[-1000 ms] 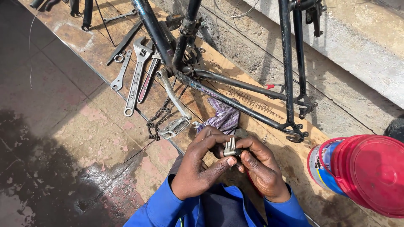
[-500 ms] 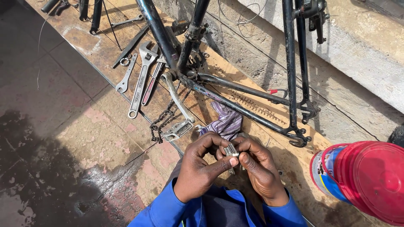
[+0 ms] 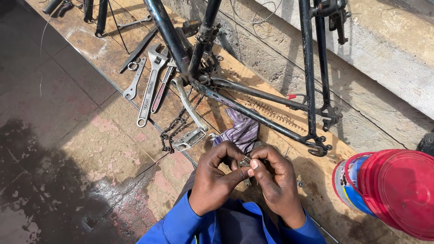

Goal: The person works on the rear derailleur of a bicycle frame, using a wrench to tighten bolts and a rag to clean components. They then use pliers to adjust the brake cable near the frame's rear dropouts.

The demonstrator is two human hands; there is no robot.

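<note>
Hands: we see our left hand (image 3: 217,180) and right hand (image 3: 275,180) pressed close together, fingertips meeting around one small part.
Held part: a small grey metal part (image 3: 245,161) sits pinched between the fingertips of both hands; most of it is hidden, so we cannot tell its exact shape.
Sleeves: bright blue sleeves (image 3: 181,223) cover both our wrists.
Cloth: a striped purple-and-grey rag (image 3: 242,131) lies just beyond our fingers on the wooden board (image 3: 316,180).
Bicycle: a dark metal bicycle frame (image 3: 253,92) stands upside down beyond the rag, against a concrete wall (image 3: 384,58).
Crank: a silver crank arm with a pedal (image 3: 189,135) hangs beside a loose black chain (image 3: 174,129).
Tools: a long silver adjustable wrench (image 3: 149,90) and a smaller silver spanner (image 3: 134,81) lie on the board, left of the frame.
Container: a red-lidded plastic tub (image 3: 389,190) lies on its side near our right hand.
</note>
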